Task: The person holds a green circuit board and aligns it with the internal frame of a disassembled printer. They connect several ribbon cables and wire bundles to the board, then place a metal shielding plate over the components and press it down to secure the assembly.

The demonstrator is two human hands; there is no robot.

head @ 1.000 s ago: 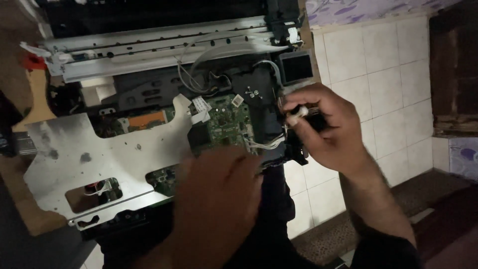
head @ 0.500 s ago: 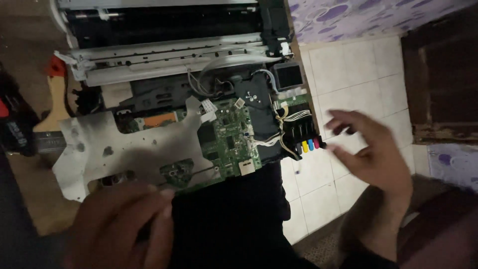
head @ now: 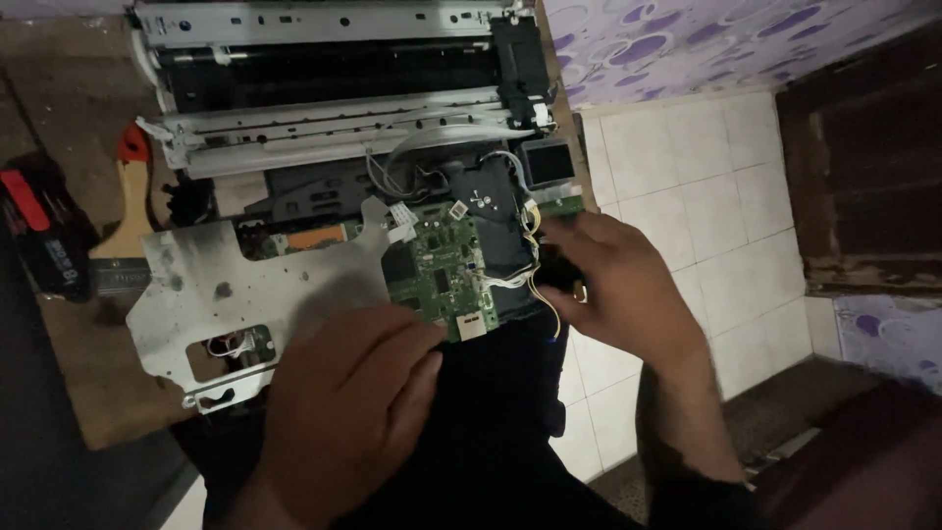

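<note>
We see a small green circuit board (head: 446, 280), roughly rectangular and studded with dark chips and white connectors, sitting near the middle of an opened, dismantled printer (head: 334, 98) of black plastic and pale metal rails. The board's long axis runs from the far side toward us, its near end tilted slightly to the right. Our left hand (head: 343, 412) lies palm down over the near lower corner of the board, fingers loosely curled and spread; we cannot tell whether it grips anything. Our right hand (head: 613, 285) is at the board's right edge, fingers bent around a small black part (head: 557, 273) amid thin white and yellow wires (head: 530, 285). Just left of the board lies a flat silvery metal plate (head: 226, 285) with cut-outs. Further left on the brown counter (head: 93, 363), a wooden-handled brush (head: 126, 211) and a red-and-black tool (head: 39, 231) lie well apart from the hands. White floor tiles (head: 687, 196) show on the right.
</note>
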